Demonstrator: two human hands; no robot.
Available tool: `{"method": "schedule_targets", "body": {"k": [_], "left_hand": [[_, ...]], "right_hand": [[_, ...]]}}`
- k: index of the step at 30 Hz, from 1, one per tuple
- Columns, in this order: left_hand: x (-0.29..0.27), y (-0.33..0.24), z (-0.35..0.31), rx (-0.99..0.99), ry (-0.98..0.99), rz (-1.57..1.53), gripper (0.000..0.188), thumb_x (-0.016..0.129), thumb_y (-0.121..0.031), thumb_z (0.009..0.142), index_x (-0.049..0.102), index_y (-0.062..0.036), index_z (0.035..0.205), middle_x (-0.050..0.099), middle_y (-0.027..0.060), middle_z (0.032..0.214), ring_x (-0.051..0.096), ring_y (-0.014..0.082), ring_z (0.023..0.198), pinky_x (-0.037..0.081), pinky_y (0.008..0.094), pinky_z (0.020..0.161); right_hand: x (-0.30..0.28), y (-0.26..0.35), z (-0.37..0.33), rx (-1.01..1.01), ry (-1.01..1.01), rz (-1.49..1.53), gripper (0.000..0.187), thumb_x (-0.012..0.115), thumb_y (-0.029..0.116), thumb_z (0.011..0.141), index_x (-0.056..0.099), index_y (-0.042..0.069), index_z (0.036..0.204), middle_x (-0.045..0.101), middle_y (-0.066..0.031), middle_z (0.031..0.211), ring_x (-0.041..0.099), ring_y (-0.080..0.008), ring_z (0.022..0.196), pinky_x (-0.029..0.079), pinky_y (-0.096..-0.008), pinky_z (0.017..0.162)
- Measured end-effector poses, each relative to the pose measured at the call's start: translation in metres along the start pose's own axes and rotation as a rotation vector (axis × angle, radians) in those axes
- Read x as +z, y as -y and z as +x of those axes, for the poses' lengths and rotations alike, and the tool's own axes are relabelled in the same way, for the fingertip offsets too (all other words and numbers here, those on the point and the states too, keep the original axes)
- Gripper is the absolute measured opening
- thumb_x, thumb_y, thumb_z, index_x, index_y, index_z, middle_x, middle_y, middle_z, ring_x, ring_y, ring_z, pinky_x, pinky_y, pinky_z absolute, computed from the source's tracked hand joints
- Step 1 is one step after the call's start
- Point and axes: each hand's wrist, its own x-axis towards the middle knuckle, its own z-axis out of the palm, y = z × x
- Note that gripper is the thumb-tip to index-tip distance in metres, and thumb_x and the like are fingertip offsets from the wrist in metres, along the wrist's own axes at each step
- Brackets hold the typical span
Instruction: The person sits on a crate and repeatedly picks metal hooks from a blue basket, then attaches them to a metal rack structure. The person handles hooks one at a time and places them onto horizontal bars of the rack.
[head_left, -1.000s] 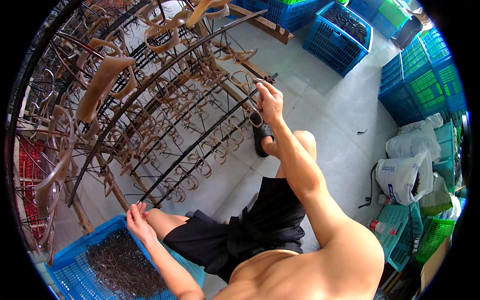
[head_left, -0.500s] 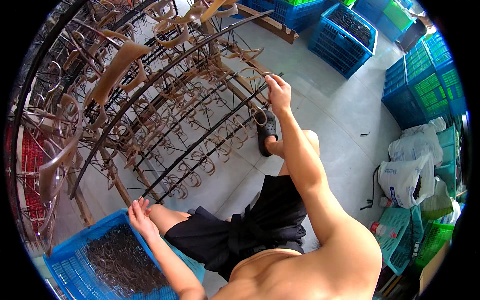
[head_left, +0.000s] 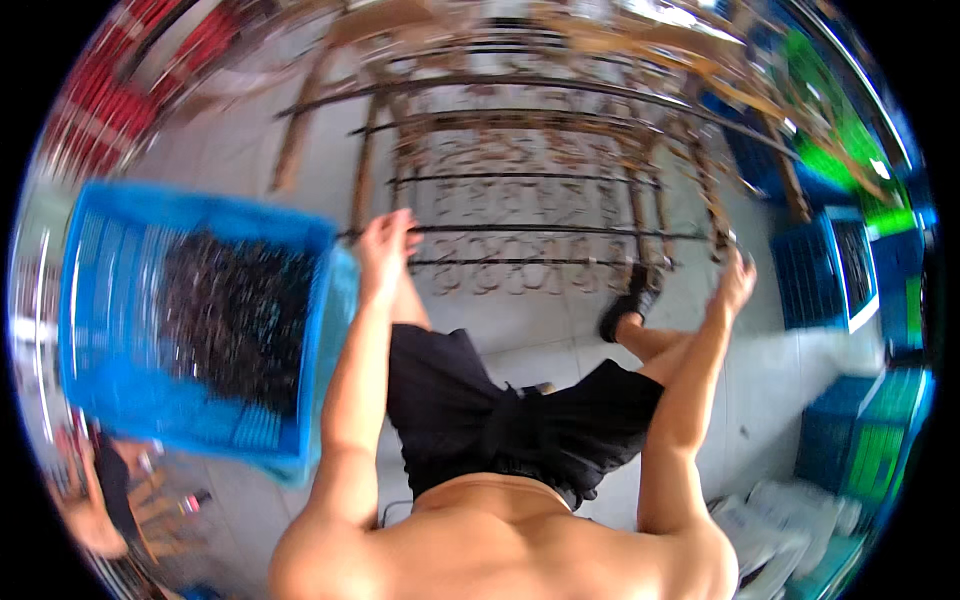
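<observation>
A wooden rack carries dark rods (head_left: 540,231) hung with rows of brownish, loop-shaped pieces that look like eyeglass frames (head_left: 515,278). My left hand (head_left: 385,255) is at the left end of the lower rods, beside a blue basket; its fingers are bent and smeared by motion. At the rods' right end, my right hand (head_left: 736,280) has its fingers closed in a pinch. What lies between those fingertips is too blurred to make out. Dark, thin pieces (head_left: 245,315) fill much of the blue basket (head_left: 190,425).
Blue crates (head_left: 815,270) stand to the right, with more blue and green crates (head_left: 870,440) nearer me. Pale bags (head_left: 790,530) lie at the lower right. The rack's wooden posts (head_left: 365,170) rise ahead. Another person (head_left: 110,490) shows at the lower left.
The view has swung left and blurred, bringing the rack in front of me and the blue basket more fully into sight. Both hands remain near the two ends of the lower rods.
</observation>
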Motion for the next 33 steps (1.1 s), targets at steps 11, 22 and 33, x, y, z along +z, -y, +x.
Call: {"method": "schedule_targets", "body": {"k": [11, 22, 33], "left_hand": [[-0.116, 0.003, -0.023, 0.306, -0.42, 0.433, 0.019, 0.067, -0.021, 0.081, 0.063, -0.0026, 0.082, 0.066, 0.012, 0.075, 0.064, 0.0207, 0.069, 0.049, 0.032, 0.062], [-0.297, 0.16, 0.014, -0.563, -0.34, 1.124, 0.051, 0.056, -0.038, 0.083, 0.046, -0.0077, 0.124, 0.057, 0.0213, 0.115, 0.056, 0.0375, 0.105, 0.044, 0.0475, 0.09], [-0.235, 0.038, -0.044, 0.07, -0.612, 0.286, 0.016, 0.055, -0.011, 0.088, 0.062, 0.0036, 0.091, 0.068, 0.0087, 0.077, 0.064, 0.0126, 0.064, 0.05, 0.0251, 0.06]], "right_hand": [[0.016, 0.032, -0.217, -0.451, 1.384, -0.533, 0.02, 0.061, 0.017, 0.083, 0.059, -0.001, 0.093, 0.058, -0.0138, 0.079, 0.055, -0.0233, 0.067, 0.046, -0.034, 0.065], [0.061, 0.102, -0.327, -0.399, 1.644, -0.469, 0.028, 0.061, 0.02, 0.084, 0.059, -0.003, 0.1, 0.059, -0.0166, 0.086, 0.061, -0.0275, 0.076, 0.047, -0.0335, 0.068], [0.155, 0.198, -0.481, -0.347, 1.669, 0.272, 0.021, 0.06, 0.016, 0.086, 0.054, -0.003, 0.093, 0.055, -0.0146, 0.074, 0.059, -0.0242, 0.072, 0.046, -0.0346, 0.064]]}}
